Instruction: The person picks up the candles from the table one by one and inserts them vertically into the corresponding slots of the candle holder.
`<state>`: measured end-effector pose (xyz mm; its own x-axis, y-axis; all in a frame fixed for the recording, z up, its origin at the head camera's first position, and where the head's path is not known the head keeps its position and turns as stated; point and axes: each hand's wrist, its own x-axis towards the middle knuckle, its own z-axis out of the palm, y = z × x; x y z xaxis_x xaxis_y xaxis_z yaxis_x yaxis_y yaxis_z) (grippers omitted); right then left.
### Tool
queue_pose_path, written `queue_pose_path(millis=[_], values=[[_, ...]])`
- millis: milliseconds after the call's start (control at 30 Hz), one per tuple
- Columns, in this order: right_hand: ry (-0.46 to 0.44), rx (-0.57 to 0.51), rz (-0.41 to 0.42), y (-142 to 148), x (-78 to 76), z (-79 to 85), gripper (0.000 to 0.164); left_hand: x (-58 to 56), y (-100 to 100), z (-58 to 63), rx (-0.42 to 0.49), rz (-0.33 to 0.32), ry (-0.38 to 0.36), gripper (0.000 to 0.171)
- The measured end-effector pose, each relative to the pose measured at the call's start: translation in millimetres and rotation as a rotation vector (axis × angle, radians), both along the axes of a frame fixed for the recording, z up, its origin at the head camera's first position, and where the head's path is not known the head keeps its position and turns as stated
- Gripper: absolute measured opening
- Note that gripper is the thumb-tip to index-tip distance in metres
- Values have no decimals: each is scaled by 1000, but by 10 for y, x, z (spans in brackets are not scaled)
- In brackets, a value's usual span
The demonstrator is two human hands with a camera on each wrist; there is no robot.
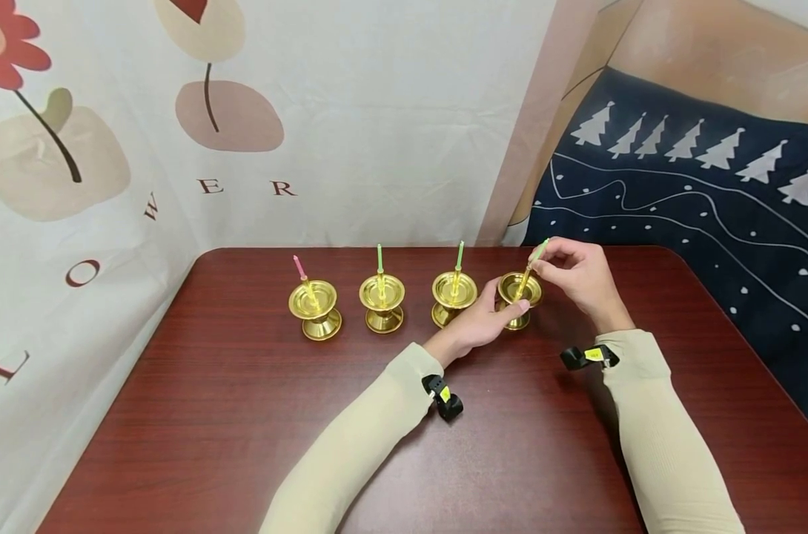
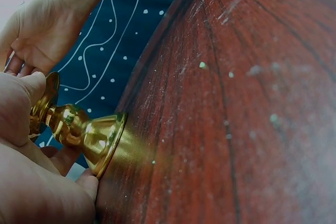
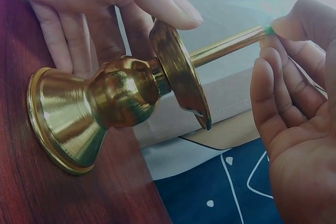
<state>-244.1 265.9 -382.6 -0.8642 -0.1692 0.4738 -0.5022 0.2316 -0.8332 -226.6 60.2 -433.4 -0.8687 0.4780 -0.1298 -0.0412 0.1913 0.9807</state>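
At the right end of a row of brass candle holders, my left hand [image 1: 479, 320] grips the rightmost holder [image 3: 126, 93], thumb over the rim of its dish and fingers behind the stem. The holder's flared base stands on the table [image 2: 220, 145]. A thin green candle [image 1: 541, 249] rises from the holder's central tube [image 3: 228, 46]. My right hand [image 1: 580, 278] pinches this candle between thumb and fingertips just at the tube's top. In the right wrist view only a bit of green shows; the fingers hide the rest.
Left of my hands stand three more brass holders. The far left one [image 1: 313, 300] bears a tilted pink candle [image 1: 300, 267]; the other two [image 1: 382, 293] [image 1: 454, 290] bear upright green candles. Behind the table's far edge hang a white printed cloth [image 1: 391, 126] and a dark blue one [image 1: 684, 185].
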Motion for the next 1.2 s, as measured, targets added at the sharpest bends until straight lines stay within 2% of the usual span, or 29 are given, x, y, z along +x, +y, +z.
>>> queue_pose_path(millis=[133,367,633,867,1067,1200], values=[[5,-3,6,-3,-1,6,22,4,0,16,0,3,-2,81],[20,-16,11,-2,4,4,7,8,2,21,2,-4,-9,80],[21,-24,10,-7,0,-11,27,12,4,18,7,-5,-8,81],[0,6,-2,-6,-1,0,20,15,3,23,-2,-1,-7,80],[3,9,5,-8,-11,-1,26,9,-1,21,0,0,-10,80],[4,16,8,-5,-12,-6,16,2,-5,15,0,-2,-9,81]])
